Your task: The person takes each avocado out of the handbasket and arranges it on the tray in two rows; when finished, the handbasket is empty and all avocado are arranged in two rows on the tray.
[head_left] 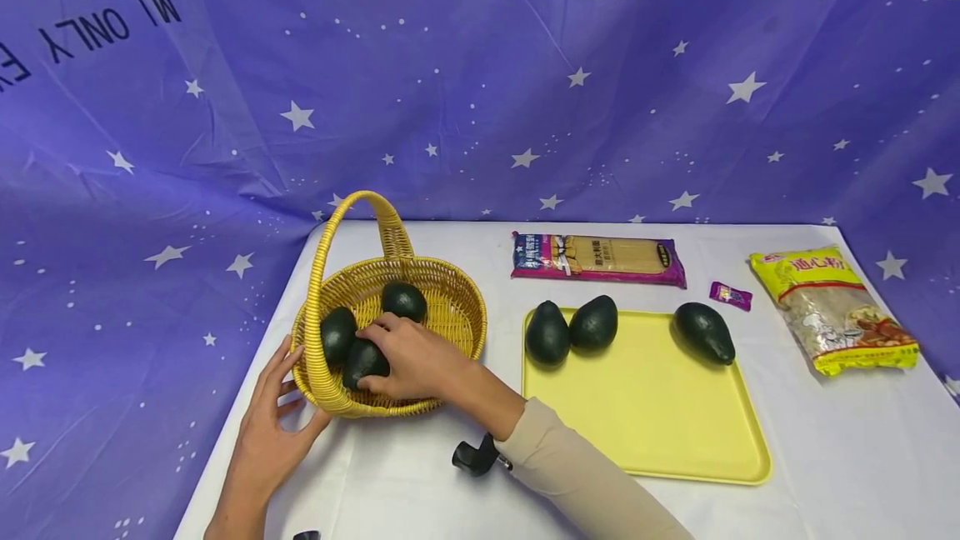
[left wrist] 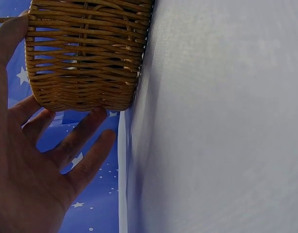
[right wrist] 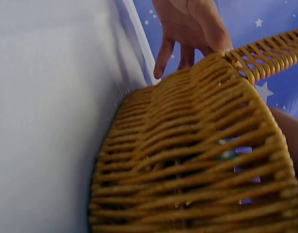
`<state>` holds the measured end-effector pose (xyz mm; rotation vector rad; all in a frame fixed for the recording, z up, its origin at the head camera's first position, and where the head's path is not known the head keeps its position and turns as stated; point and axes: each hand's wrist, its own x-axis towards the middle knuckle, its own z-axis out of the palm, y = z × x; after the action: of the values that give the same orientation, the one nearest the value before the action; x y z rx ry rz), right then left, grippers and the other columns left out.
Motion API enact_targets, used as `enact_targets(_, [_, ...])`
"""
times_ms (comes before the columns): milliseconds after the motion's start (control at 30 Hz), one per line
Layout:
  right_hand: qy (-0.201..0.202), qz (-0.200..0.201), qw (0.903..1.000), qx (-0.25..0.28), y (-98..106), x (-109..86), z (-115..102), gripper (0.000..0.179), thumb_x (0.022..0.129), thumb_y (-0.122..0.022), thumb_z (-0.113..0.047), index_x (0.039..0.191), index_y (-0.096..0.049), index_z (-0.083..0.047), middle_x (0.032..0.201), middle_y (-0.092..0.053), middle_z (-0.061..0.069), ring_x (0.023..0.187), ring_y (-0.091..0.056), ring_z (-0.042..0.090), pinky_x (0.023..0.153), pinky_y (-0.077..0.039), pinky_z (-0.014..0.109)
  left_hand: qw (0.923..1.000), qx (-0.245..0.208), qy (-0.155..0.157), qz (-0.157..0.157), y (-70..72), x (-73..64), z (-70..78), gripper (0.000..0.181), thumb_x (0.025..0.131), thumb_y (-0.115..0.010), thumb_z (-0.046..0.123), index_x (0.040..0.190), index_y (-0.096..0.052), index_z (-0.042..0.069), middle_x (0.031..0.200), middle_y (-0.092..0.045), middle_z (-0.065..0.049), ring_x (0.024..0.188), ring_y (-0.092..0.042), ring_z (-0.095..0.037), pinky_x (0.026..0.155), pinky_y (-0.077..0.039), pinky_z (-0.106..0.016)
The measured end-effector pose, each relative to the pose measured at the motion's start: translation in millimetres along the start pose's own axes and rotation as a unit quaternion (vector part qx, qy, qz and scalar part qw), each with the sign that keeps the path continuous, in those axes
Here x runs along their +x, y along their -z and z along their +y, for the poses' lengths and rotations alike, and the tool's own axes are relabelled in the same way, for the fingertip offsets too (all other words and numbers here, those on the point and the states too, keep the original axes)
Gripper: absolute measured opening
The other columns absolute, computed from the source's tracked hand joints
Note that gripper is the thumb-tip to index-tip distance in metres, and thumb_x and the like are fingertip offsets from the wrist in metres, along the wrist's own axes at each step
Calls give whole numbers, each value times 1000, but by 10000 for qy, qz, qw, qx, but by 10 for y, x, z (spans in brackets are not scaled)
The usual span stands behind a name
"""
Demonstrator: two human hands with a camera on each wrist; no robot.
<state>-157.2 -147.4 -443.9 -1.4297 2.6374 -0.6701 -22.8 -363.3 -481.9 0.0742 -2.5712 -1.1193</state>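
A yellow wicker basket [head_left: 468, 298] with a tall arched handle stands at the left of the table. Inside it lie three dark green avocados, one at the back [head_left: 404, 302], one by the handle [head_left: 338, 335] and one at the front [head_left: 365, 363]. My right hand [head_left: 416, 357] reaches over the near rim and holds the front avocado between fingers and thumb. At the basket's left side, my left hand [head_left: 273, 432] touches the wicker wall with spread, fairly straight fingers; its thumb lies near the rim in the left wrist view.
A yellow tray [head_left: 645, 415] carries three more avocados along its far edge. Behind it lies a pack of noodles [head_left: 600, 258]; a small purple packet [head_left: 731, 296] and a yellow food bag [head_left: 836, 311] lie to the right. A black object [head_left: 474, 458] sits below my right forearm.
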Motion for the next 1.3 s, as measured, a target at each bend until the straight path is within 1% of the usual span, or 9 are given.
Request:
enact_targets(67, [55,121,9999,46,28,-8,21,53,100,-77,-43,143,-67,-13,138,-66,6,120,-68,16,104,-57,23,10000,-9,0,3,1,2,1,97,85,-91,4,167,-42,25,177,-29,2,116,-50,12,94,-47,0])
enact_targets(133, [124,123,9998,70,52,-18,27,48,101,-77,-39,141,-69,-14,137,-67,4,119,-68,15,103,-57,23,10000,-17,-1,5,2,4,3,97,85,-91,3,167,-42,24,177,-29,1,116,-50,12,94,-47,0])
enact_targets(300, [174,-199,9996,114,18,-21,21,56,99,-80,-43,146,-66,-18,141,-65,3,119,-67,12,105,-56,23,10000,-20,-4,0,-3,4,2,97,85,-90,4,167,-41,23,177,-28,3,116,-50,11,94,-47,0])
enact_targets(433, [51,-323,9993,185,-23,-13,17,63,94,-85,-44,147,-64,-18,143,-63,3,119,-68,13,105,-56,22,10000,-31,8,2,-14,3,-1,97,85,-90,4,167,-41,22,177,-28,3,116,-50,11,94,-47,0])
enact_targets(600, [-87,-339,9992,200,-19,-23,34,62,91,-88,-41,143,-63,-17,140,-62,6,118,-68,14,102,-57,21,10000,-51,39,-31,-29,1,-1,96,86,-90,4,167,-41,21,177,-28,2,115,-50,10,94,-47,0])
enact_targets(800, [-110,-353,9993,70,48,-59,91,61,92,-87,-41,142,-62,-17,138,-61,6,116,-69,17,99,-59,25,10000,-74,41,-1,-29,-3,-12,97,85,-91,3,167,-42,20,177,-28,2,115,-51,11,94,-48,0])
enact_targets(900, [-74,-328,9994,6,84,-81,123,61,93,-86,-41,142,-61,-16,137,-60,7,115,-69,18,98,-60,26,9999,-150,37,35,-24,-3,-15,97,83,-91,0,166,-43,18,177,-29,1,115,-52,10,94,-48,-1])
enact_targets(1100, [11,-210,9998,-18,152,-133,160,60,94,-85,-42,144,-60,-18,140,-60,5,116,-69,18,98,-60,27,9995,-283,-91,101,-14,-6,-21,96,81,-90,-5,164,-45,13,176,-30,-6,114,-53,10,94,-48,0])
enact_targets(1300, [156,19,9999,46,238,-231,190,62,95,-85,-41,147,-60,-18,141,-59,5,117,-69,18,98,-61,27,9999,-143,-32,17,-13,6,-18,98,83,-89,-3,166,-42,16,177,-28,-1,116,-50,11,95,-47,0])
